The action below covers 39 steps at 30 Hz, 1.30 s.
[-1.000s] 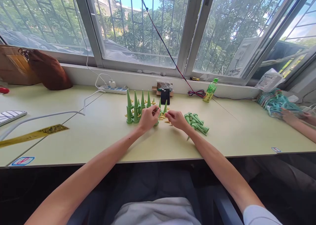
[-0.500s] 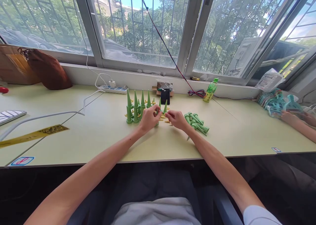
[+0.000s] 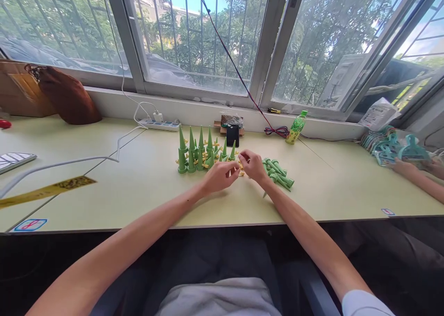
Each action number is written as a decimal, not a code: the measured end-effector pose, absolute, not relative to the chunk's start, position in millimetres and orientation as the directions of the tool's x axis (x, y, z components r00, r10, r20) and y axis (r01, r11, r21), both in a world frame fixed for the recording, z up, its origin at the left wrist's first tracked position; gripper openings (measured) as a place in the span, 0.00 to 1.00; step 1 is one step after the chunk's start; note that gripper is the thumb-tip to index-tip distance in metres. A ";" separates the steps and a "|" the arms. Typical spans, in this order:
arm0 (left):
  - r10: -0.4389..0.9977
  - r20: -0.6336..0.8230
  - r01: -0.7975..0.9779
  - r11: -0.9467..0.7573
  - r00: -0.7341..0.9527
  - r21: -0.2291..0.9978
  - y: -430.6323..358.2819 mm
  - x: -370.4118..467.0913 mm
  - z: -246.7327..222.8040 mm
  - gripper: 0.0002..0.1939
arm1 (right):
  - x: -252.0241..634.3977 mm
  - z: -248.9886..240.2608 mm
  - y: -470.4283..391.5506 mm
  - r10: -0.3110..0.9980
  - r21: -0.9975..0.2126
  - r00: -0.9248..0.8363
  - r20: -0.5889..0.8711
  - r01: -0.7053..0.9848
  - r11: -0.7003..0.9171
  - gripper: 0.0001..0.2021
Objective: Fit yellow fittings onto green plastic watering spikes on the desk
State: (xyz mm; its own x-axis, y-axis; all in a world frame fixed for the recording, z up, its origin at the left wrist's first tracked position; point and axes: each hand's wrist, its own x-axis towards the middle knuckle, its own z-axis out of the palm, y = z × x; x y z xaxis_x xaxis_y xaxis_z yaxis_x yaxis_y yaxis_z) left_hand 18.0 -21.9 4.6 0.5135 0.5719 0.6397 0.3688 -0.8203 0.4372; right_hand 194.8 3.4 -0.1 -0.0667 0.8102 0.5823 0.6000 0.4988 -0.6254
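Several green cones (image 3: 191,161) with small yellow pieces stand upright in rows on the pale table (image 3: 138,191). My left hand (image 3: 224,175) is in front of the right end of these rows, its fingers closed together; anything in them is too small to name. Just right of it, my right hand (image 3: 252,165) has its fingertips pinched, and what they hold is hidden. Small yellow pieces (image 3: 241,173) lie between the two hands. A pile of green cones (image 3: 277,172) lies on its side to the right of my right hand.
Behind the cones are a black phone (image 3: 232,136) and a power strip (image 3: 163,124). A green bottle (image 3: 296,127) stands back right. A white cable (image 3: 79,160) crosses the left side. Another person's hand (image 3: 405,168) touches turquoise items (image 3: 412,148) at far right.
My left hand has moved down and to the right, away from the standing cones, uncovering more of them. My right hand has shifted slightly up and to the right.
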 end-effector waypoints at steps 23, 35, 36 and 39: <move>0.486 0.490 0.352 -0.871 0.724 0.344 -18.6 17.9 -0.4 0.13 | 201.2 -14.7 14.4 0.918 -0.417 -0.224 0.326 0.838 0.352 0.16; 0.472 0.478 0.366 -0.880 0.741 0.303 -18.0 18.4 -0.9 0.13 | 200.0 -16.9 16.0 0.893 -0.429 -0.298 0.339 0.795 0.428 0.11; 0.466 0.480 0.359 -0.883 0.743 0.301 -17.8 18.5 -0.9 0.13 | 200.4 -17.0 16.3 0.890 -0.430 -0.307 0.337 0.791 0.436 0.11; 0.458 0.482 0.350 -0.887 0.747 0.301 -18.1 18.5 -0.5 0.13 | 201.2 -17.4 17.0 0.888 -0.432 -0.318 0.332 0.786 0.443 0.10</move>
State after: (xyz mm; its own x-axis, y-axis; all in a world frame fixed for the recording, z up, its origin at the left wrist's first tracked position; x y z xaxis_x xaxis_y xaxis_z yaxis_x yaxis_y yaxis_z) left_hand 18.5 -18.1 -0.5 0.7469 0.4581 0.4819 0.3499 -0.8871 0.3010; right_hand 201.2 17.0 -17.4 -0.3183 0.8881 0.3316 0.7858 0.4429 -0.4318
